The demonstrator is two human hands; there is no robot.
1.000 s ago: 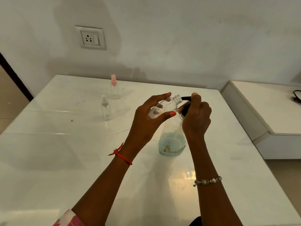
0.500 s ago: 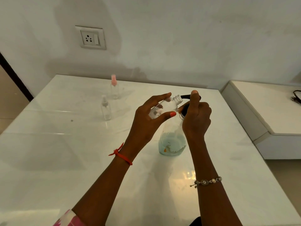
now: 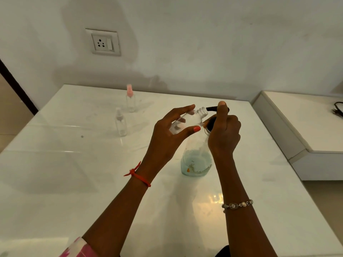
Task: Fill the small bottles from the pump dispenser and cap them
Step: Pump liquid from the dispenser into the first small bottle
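My left hand (image 3: 167, 138) holds a small clear bottle (image 3: 189, 121) tilted, its open threaded neck pointing right at the black spout of the pump dispenser (image 3: 196, 160). The dispenser is a clear bottle with pale blue liquid at the bottom, standing on the white table (image 3: 74, 182). My right hand (image 3: 223, 134) is wrapped around its black pump head, with the index finger on top of the pump. Two more small bottles stand far left: one with a clear spray cap (image 3: 120, 125), one with a pink cap (image 3: 130, 100).
A wall with a power socket (image 3: 103, 42) rises behind the table. A lower white unit (image 3: 306, 130) stands to the right with a black cable (image 3: 337, 110) on it. The table's left edge meets a dark door frame.
Almost nothing differs. Both hands keep their grip, with the small bottle's mouth staying at the pump spout.
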